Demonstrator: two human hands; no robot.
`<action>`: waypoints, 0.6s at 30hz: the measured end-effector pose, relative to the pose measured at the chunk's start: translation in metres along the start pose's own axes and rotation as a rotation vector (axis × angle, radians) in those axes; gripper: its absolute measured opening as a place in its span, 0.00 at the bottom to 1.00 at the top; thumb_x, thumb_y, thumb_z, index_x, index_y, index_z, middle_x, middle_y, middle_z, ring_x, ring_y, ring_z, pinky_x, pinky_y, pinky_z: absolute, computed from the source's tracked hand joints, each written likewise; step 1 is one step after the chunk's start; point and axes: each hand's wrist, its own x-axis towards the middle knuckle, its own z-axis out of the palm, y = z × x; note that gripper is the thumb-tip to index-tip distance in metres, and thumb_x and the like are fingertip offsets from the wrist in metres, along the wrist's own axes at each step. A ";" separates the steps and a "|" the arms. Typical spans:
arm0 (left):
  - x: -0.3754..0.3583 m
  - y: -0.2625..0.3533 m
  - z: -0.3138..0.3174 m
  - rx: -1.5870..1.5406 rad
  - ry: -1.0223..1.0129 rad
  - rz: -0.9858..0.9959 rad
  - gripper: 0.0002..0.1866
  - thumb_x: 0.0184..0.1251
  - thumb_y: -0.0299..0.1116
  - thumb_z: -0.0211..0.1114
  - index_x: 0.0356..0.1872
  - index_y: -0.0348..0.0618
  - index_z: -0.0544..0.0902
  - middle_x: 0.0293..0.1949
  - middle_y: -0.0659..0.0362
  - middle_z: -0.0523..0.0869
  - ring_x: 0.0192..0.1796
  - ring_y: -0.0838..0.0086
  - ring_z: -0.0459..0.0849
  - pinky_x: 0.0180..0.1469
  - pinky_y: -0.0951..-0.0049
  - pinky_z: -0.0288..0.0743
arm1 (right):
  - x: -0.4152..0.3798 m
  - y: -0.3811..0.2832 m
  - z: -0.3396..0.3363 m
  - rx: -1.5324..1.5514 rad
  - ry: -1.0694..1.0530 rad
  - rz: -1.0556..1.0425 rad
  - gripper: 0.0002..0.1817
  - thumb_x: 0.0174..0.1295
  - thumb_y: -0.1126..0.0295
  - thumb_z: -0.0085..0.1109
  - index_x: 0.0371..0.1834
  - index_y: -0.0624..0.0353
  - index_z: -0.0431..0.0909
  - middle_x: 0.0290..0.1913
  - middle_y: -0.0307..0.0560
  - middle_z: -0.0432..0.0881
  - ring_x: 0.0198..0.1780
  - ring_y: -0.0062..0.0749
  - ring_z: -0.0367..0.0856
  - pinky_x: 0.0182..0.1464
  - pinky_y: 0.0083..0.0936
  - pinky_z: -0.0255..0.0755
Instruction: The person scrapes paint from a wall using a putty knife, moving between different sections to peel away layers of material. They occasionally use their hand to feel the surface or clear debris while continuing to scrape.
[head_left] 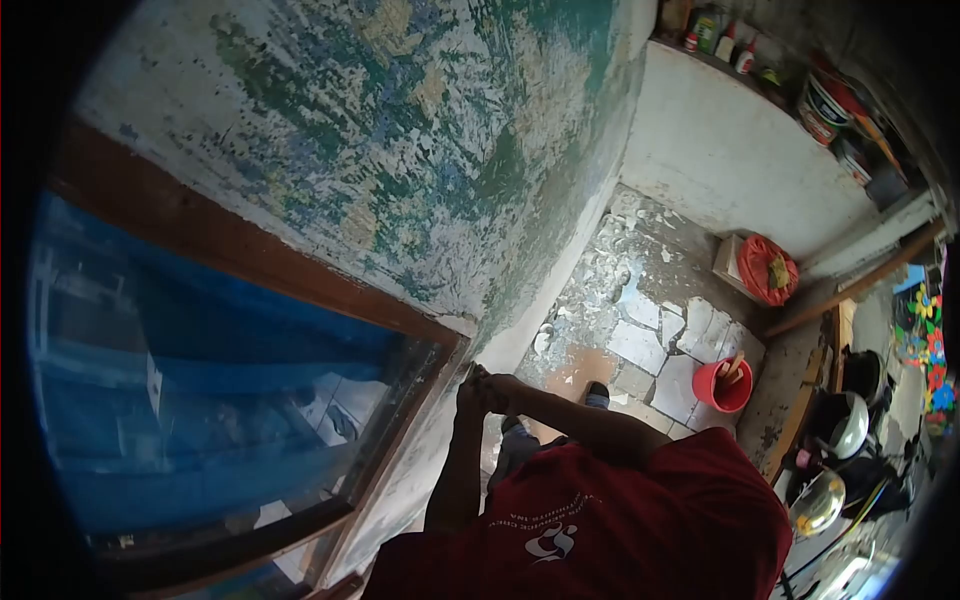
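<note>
Both of my hands are together beside the lower corner of the wooden window frame. My left hand and my right hand have their fingers closed around something small and dark that I cannot make out. The hands are close to the edge of the wall, whose green and white paint is peeling. Whether they touch the wall is unclear. Blue cloth shows behind the window glass.
On the floor, a red bucket holds wooden-handled things. A box with a red plastic bag sits by the low white wall. Bottles and a paint bucket line the ledge. Helmets lie at the right. Paint flakes and broken tiles cover the floor.
</note>
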 end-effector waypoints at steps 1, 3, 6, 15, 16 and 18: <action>0.006 -0.002 0.016 0.016 0.099 0.069 0.08 0.69 0.35 0.49 0.35 0.43 0.73 0.27 0.61 0.75 0.31 0.74 0.76 0.35 0.76 0.74 | -0.012 -0.007 0.002 -0.034 -0.007 -0.024 0.03 0.60 0.69 0.49 0.29 0.51 0.72 0.16 0.32 0.68 0.12 0.17 0.65 0.11 0.14 0.60; 0.020 -0.009 0.066 0.044 0.295 0.201 0.09 0.68 0.35 0.50 0.33 0.42 0.73 0.25 0.61 0.75 0.27 0.75 0.75 0.31 0.75 0.73 | -0.038 -0.019 0.002 -0.097 -0.021 -0.077 0.05 0.61 0.65 0.51 0.29 0.51 0.72 0.18 0.33 0.70 0.12 0.17 0.66 0.10 0.13 0.58; 0.040 -0.014 0.125 0.086 0.560 0.272 0.10 0.69 0.37 0.50 0.32 0.43 0.72 0.22 0.63 0.73 0.24 0.75 0.73 0.27 0.76 0.70 | -0.033 -0.036 -0.015 -0.136 -0.031 -0.013 0.04 0.59 0.67 0.49 0.28 0.51 0.70 0.15 0.32 0.67 0.08 0.19 0.61 0.08 0.17 0.55; 0.059 -0.027 0.190 0.060 0.544 0.335 0.12 0.71 0.39 0.48 0.35 0.42 0.72 0.23 0.62 0.75 0.27 0.73 0.74 0.32 0.74 0.73 | -0.090 -0.072 -0.010 -0.483 -0.076 -0.112 0.10 0.63 0.59 0.48 0.35 0.52 0.72 0.15 0.37 0.68 0.11 0.21 0.66 0.11 0.17 0.58; 0.058 -0.028 0.175 0.046 0.411 0.318 0.12 0.71 0.40 0.48 0.36 0.42 0.72 0.24 0.62 0.76 0.29 0.73 0.76 0.35 0.72 0.73 | -0.088 -0.073 -0.016 -0.502 -0.075 -0.102 0.11 0.63 0.58 0.48 0.35 0.52 0.72 0.15 0.37 0.68 0.11 0.22 0.66 0.11 0.18 0.58; 0.066 -0.033 0.166 0.021 0.469 0.309 0.12 0.72 0.40 0.47 0.36 0.43 0.72 0.25 0.61 0.76 0.30 0.72 0.76 0.36 0.71 0.74 | -0.089 -0.073 -0.022 -0.513 -0.050 -0.144 0.12 0.63 0.57 0.48 0.35 0.54 0.72 0.15 0.38 0.69 0.12 0.22 0.67 0.11 0.19 0.59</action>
